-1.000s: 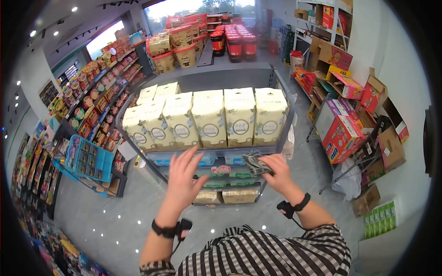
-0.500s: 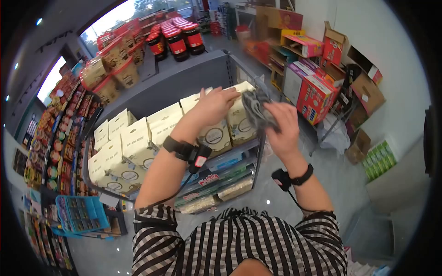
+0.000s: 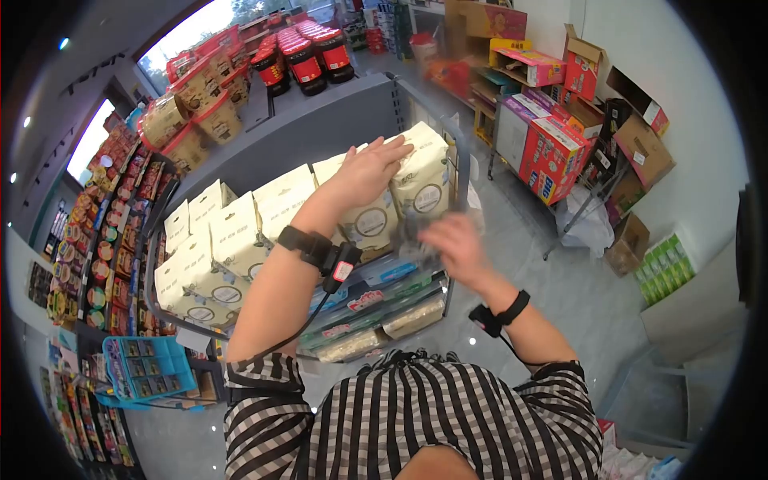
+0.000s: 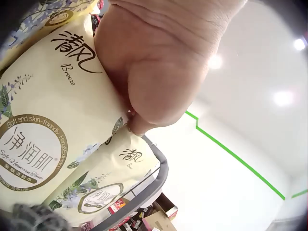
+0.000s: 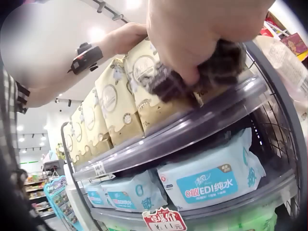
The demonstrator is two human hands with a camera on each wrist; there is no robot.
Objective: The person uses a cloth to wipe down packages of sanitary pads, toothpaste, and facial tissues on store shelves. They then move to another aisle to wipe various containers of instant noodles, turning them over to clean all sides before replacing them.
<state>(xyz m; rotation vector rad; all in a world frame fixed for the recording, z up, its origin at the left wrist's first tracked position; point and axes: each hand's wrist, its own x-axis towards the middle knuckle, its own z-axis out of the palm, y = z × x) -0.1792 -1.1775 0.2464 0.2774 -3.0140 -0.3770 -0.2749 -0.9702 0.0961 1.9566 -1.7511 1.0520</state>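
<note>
Cream tissue packs (image 3: 280, 200) stand in a row on the top shelf of a grey rack. My left hand (image 3: 366, 172) rests on top of the packs near the right end, fingers extended; in the left wrist view the hand (image 4: 159, 62) covers the upper edge of a pack (image 4: 57, 110). My right hand (image 3: 456, 248), blurred, is low in front of the rightmost packs. It grips a dark crumpled cloth (image 5: 216, 67), held against the packs' lower fronts just above the shelf edge (image 5: 192, 130).
Blue wipe packs (image 5: 207, 178) and a red price tag (image 5: 164, 220) are on the tier below. Red-lidded jars (image 3: 300, 60) and tubs (image 3: 192, 104) stand behind the rack. Cartons (image 3: 552, 152) are piled to the right, with a blue basket (image 3: 148, 368) at the left.
The view has turned rightward. My left hand went from in front of the packs onto their tops. My right hand rose with the cloth, then came down and left along the packs' fronts.
</note>
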